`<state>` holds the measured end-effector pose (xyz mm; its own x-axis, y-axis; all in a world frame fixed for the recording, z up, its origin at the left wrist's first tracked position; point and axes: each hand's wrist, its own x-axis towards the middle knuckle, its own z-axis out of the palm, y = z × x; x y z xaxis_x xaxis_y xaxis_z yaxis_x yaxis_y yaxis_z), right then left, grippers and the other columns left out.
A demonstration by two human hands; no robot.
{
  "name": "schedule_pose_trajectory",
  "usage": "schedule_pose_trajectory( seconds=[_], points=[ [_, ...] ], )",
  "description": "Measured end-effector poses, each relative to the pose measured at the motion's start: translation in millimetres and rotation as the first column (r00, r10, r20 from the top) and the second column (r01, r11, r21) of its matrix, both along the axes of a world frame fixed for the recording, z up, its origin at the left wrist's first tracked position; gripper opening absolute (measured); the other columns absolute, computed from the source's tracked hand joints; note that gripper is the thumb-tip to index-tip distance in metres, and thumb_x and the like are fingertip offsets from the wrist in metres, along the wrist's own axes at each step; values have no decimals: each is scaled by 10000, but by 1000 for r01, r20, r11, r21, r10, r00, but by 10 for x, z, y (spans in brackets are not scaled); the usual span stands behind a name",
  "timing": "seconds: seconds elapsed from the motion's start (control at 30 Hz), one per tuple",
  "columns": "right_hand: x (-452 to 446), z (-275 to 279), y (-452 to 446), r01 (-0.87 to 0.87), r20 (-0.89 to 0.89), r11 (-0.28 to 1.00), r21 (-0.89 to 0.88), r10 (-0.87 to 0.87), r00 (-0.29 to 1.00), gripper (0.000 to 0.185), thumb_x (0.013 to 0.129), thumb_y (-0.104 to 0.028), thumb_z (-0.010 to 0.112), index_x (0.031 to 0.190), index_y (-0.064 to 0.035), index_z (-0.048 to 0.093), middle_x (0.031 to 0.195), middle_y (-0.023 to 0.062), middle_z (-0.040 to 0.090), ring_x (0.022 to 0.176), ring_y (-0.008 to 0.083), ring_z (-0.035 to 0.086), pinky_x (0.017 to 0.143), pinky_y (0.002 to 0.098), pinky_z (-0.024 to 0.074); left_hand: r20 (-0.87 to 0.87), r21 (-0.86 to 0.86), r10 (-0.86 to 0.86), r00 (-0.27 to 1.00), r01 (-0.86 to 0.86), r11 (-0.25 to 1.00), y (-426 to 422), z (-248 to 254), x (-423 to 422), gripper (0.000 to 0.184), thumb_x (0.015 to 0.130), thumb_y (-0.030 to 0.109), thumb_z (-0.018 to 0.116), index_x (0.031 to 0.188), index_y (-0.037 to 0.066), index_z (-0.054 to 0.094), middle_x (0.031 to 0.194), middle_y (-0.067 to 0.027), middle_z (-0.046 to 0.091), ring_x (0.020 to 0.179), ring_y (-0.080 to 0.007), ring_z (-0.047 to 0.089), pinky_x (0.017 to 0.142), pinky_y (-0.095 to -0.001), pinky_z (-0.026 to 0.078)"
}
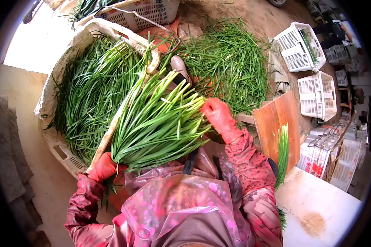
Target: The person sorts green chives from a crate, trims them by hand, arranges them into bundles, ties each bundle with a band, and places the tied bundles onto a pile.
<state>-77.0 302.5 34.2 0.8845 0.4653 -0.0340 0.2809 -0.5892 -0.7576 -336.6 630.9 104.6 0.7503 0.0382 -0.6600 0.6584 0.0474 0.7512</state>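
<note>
A big loose bunch of garlic chives [160,119] lies across my lap, pale stem ends up and to the right, leaf tips toward me. My left hand [104,168], in a red rubber glove, is closed at the leafy end, its fingers partly hidden; green leaves hang below it. At the stem ends, my right hand [220,117], also red-gloved, is curled with the fingertips pinched against the stalks. Just left of the bunch stands a large white basket [49,99] heaped with more chives [97,99].
Loose green leaves [235,61] cover the floor ahead, by a boot [179,66]. A wooden board [278,127] stands at my right, with a neat chive bundle [282,152] beside it on a pale surface [317,197]. White crates [297,49] stand farther right; a person [334,35] is behind them.
</note>
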Motion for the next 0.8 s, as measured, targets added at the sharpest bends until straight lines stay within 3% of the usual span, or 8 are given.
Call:
schedule_pose_trajectory(
  seconds=[0.1, 0.2, 0.27, 0.4, 0.53, 0.6, 0.67, 0.8],
  points=[
    [473, -42, -418, 57, 154, 854, -517, 28, 988, 172, 837, -236, 604, 791, -75, 643, 824, 158, 642, 801, 376, 623, 674, 448, 506, -83, 31, -117, 990, 120, 992, -10, 10, -12, 368, 740, -48, 726, 1101, -2, 667, 1061, -74, 697, 962, -156, 629, 902, -332, 482],
    [604, 359, -222, -74, 130, 987, -145, 93, 987, 346, 863, -369, 661, 938, -32, 687, 955, 161, 675, 918, 301, 645, 796, 368, 486, -79, 82, -162, 984, 168, 982, -23, 17, -6, 377, 740, -30, 743, 1109, -2, 665, 1058, -78, 699, 955, -158, 634, 893, -329, 487],
    [503, 543, 171, -213, -367, 977, 18, 205, 907, 424, 842, -417, 693, 969, -11, 693, 979, 133, 686, 932, 222, 632, 815, 339, 471, -89, 88, -176, 980, 183, 979, -41, 62, 28, 372, 739, -24, 750, 1101, 2, 669, 1048, -80, 703, 944, -156, 637, 886, -325, 491],
    [335, 295, 515, -199, -569, 980, 6, 167, 806, 275, 830, -265, 679, 899, 1, 693, 755, 41, 648, 723, 108, 550, 683, 301, 456, -65, 134, -207, 976, 214, 967, -18, -33, -16, 342, 741, -11, 757, 1073, 17, 681, 1018, -85, 711, 924, -145, 643, 873, -309, 496],
    [537, -258, 107, 133, -343, 991, 26, -116, 932, 270, 778, -283, 675, 851, -22, 685, 755, 119, 683, 671, 243, 634, 666, 359, 489, -54, 173, -225, 973, 231, 957, 24, -173, -140, 269, 760, 41, 746, 1026, 39, 707, 922, -87, 726, 817, -125, 646, 786, -301, 509],
    [859, -56, -62, 32, -137, 884, -465, -108, 985, 325, 788, -311, 674, 964, -38, 674, 843, 148, 692, 780, 326, 660, 726, 393, 508, -54, 188, -236, 970, 242, 952, 21, -202, -159, 228, 783, 58, 720, 1010, 37, 712, 891, -84, 730, 779, -121, 642, 746, -304, 509],
    [1017, 105, -50, -17, 37, 827, -562, 45, 998, 377, 809, -322, 661, 1075, -56, 645, 943, 172, 680, 889, 360, 644, 789, 421, 506, -50, 233, -235, 971, 240, 942, -46, -67, -54, 195, 811, 68, 692, 1003, 41, 715, 894, -92, 731, 780, -127, 645, 743, -304, 507],
    [1273, 330, 688, -502, 150, 863, -61, 505, 850, 595, 724, -346, 752, 1253, -127, 593, 1412, 172, 457, 1293, 313, 452, 1073, 380, 367, -92, 278, -314, 945, 327, 903, -31, -62, -32, 227, 815, 171, 730, 1016, 66, 716, 887, -105, 729, 764, -104, 641, 742, -305, 509]
  ],
)
